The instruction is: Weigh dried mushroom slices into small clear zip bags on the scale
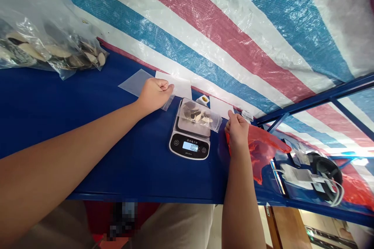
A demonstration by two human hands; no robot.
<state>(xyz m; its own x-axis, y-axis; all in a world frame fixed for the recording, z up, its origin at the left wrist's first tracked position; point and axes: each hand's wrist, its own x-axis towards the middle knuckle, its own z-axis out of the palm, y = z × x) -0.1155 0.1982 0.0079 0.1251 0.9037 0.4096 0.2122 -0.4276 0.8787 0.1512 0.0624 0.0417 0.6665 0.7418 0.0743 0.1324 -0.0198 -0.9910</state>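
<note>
A small digital scale [189,146] lies on the blue table, its lit display reading about 10.0. On its pan rests a clear plastic bag [201,116] holding several pale and dark dried slices. My left hand [156,95] is closed in a fist left of the scale, over an empty clear bag [137,81] and beside a white paper sheet [178,85]. To the right of the scale, my right hand [237,126] is pinched closed near another white paper [220,106]. Whatever sits inside either hand's fingers is hidden.
Large clear bags of dried slices [52,52] lie at the far left. A white roll [202,100] stands behind the scale. Right of my right hand are a red plastic bag [263,148], then a white charger with cable [304,177] and black headphones [325,169]. Striped sheeting [187,19] rises behind.
</note>
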